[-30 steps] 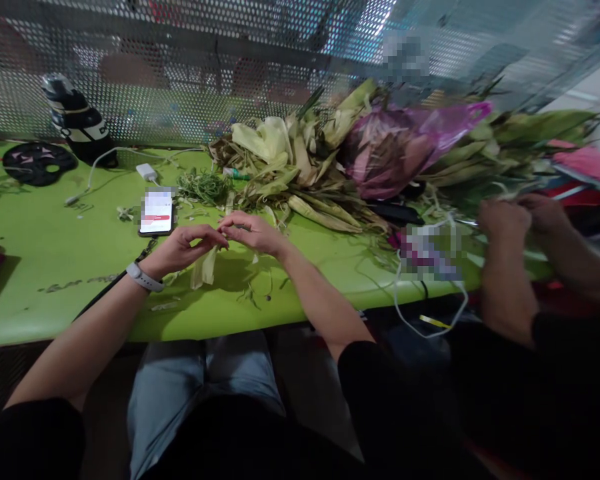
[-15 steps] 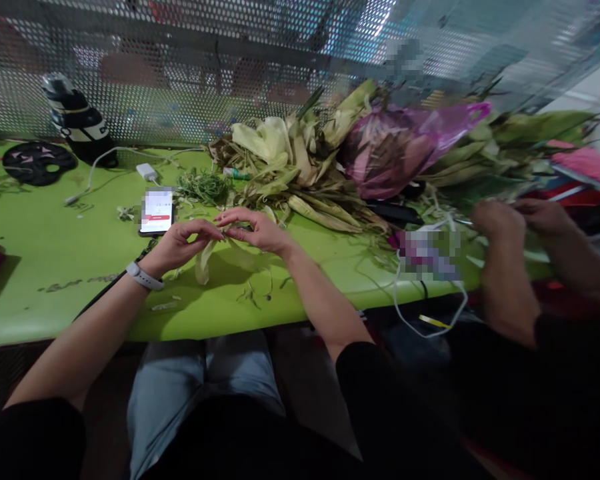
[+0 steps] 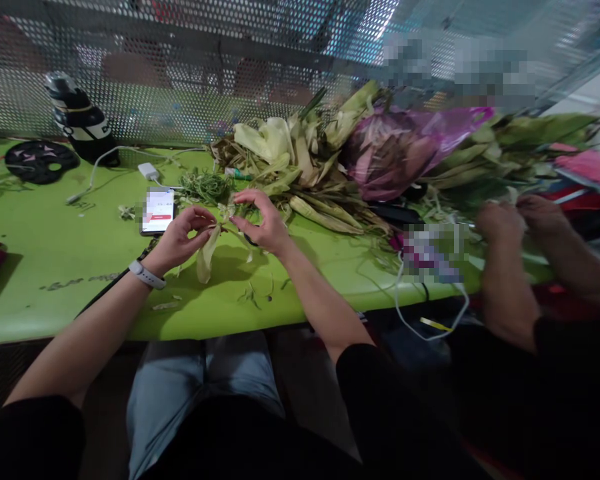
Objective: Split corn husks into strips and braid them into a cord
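My left hand [image 3: 183, 237] pinches a pale strip of corn husk [image 3: 208, 255] that hangs down over the green table [image 3: 260, 313]. To its right, my right hand [image 3: 263, 223] has its thumb and index finger spread apart, with light husk bits between and behind them. Just beyond the hands lies a small heap of green shreds [image 3: 205, 188]. A large pile of husks [image 3: 300, 150] stands behind my right hand. Left of my left hand is a phone [image 3: 158, 210] with its screen lit.
A pink plastic bag [image 3: 380, 157] rests among the husks. Another person's hands [image 3: 503, 217] work at the right. A black bottle [image 3: 83, 123], a black mask [image 3: 41, 162] and a white charger [image 3: 149, 171] sit at the left. A white cable [image 3: 399, 313] hangs over the front edge.
My right hand has moved away from my left hand and up a little, its thumb and index finger spreading. The husk strip still hangs from my left hand.
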Action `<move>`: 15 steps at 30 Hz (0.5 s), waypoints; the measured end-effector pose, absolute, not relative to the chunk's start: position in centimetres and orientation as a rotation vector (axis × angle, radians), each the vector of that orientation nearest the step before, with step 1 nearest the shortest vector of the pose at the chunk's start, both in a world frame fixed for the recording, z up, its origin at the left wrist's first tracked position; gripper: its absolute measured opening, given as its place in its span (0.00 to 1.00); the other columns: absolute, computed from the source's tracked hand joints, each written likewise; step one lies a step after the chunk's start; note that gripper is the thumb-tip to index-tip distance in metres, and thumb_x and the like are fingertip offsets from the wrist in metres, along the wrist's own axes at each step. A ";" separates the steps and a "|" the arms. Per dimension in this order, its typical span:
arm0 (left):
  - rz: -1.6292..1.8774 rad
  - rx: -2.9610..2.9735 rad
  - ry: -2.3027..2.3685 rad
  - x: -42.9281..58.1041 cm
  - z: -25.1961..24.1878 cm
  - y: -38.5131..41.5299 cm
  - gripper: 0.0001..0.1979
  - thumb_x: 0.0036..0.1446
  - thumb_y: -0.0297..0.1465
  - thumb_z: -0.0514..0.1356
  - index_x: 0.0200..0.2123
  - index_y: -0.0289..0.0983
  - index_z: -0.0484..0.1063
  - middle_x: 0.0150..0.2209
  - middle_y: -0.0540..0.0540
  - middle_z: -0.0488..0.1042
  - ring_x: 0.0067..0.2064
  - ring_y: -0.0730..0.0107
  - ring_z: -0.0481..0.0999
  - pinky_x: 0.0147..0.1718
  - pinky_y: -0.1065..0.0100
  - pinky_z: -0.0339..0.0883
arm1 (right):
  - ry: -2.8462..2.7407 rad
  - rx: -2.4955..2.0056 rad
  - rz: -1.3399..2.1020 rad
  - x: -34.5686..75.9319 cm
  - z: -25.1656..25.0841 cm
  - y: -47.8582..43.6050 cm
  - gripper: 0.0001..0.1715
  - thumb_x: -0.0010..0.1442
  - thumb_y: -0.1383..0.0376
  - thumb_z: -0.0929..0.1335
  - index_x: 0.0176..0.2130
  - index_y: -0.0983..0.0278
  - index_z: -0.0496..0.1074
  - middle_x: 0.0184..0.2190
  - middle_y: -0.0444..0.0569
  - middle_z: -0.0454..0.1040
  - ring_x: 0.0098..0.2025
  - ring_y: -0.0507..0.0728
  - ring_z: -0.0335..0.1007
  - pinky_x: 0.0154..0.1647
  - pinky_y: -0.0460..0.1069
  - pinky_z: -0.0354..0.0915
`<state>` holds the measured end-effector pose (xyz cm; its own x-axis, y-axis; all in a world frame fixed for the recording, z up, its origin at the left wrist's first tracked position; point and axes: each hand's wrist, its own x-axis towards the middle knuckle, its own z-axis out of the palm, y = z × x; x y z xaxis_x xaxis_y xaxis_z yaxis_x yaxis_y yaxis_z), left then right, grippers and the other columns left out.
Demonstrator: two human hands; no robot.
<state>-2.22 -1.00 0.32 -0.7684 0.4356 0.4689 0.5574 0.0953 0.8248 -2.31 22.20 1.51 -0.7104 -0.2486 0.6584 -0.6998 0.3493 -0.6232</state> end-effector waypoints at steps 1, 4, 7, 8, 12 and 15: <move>-1.724 -1.015 -2.243 -2.2 0.3 -1.0 0.11 0.59 0.28 0.65 0.44 0.38 0.68 0.42 0.43 0.79 0.45 0.65 0.82 0.47 0.62 0.78 | -2.189 0.792 1.326 -2.2 1.6 22.1 0.19 0.63 0.48 0.70 0.42 0.60 0.74 0.44 0.51 0.76 0.50 0.59 0.71 0.57 0.58 0.66; -1.607 -0.994 -2.221 -2.0 0.5 -1.0 0.10 0.58 0.28 0.65 0.43 0.37 0.69 0.40 0.43 0.78 0.43 0.66 0.82 0.45 0.63 0.79 | -2.333 0.866 1.331 -1.7 1.5 21.8 0.19 0.63 0.48 0.70 0.38 0.62 0.73 0.37 0.49 0.76 0.41 0.57 0.72 0.48 0.55 0.69; -1.526 -0.968 -2.199 -1.9 0.7 -1.0 0.13 0.59 0.28 0.64 0.49 0.36 0.72 0.42 0.41 0.80 0.44 0.66 0.82 0.45 0.64 0.79 | -2.404 0.978 1.333 -1.5 1.1 21.2 0.19 0.64 0.49 0.69 0.40 0.62 0.73 0.37 0.49 0.76 0.39 0.57 0.72 0.43 0.55 0.69; -1.498 -0.955 -2.190 -1.9 0.6 -1.0 0.16 0.60 0.28 0.63 0.51 0.35 0.72 0.44 0.40 0.81 0.45 0.65 0.82 0.46 0.64 0.78 | -2.403 0.976 1.330 -1.4 1.0 21.0 0.18 0.65 0.49 0.68 0.40 0.62 0.73 0.36 0.49 0.76 0.38 0.56 0.72 0.42 0.54 0.68; -1.458 -0.936 -2.146 -2.1 0.2 -1.0 0.15 0.63 0.31 0.61 0.52 0.37 0.78 0.48 0.40 0.83 0.48 0.64 0.82 0.51 0.62 0.78 | -2.338 0.886 1.273 -1.3 0.6 20.6 0.20 0.69 0.48 0.64 0.38 0.60 0.74 0.33 0.48 0.75 0.36 0.56 0.70 0.42 0.54 0.67; -1.522 -0.952 -2.160 -2.0 0.1 -1.0 0.14 0.63 0.33 0.62 0.50 0.38 0.81 0.48 0.42 0.83 0.48 0.63 0.83 0.51 0.62 0.78 | -2.295 0.843 1.219 -1.3 0.6 20.6 0.22 0.69 0.47 0.63 0.38 0.60 0.74 0.33 0.49 0.75 0.37 0.57 0.70 0.43 0.54 0.66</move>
<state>-2.03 -0.99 0.09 -0.7218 0.3298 0.6085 0.6839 0.2053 0.7000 -1.30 20.64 0.64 -0.7347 -0.3191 0.5987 -0.6747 0.4356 -0.5958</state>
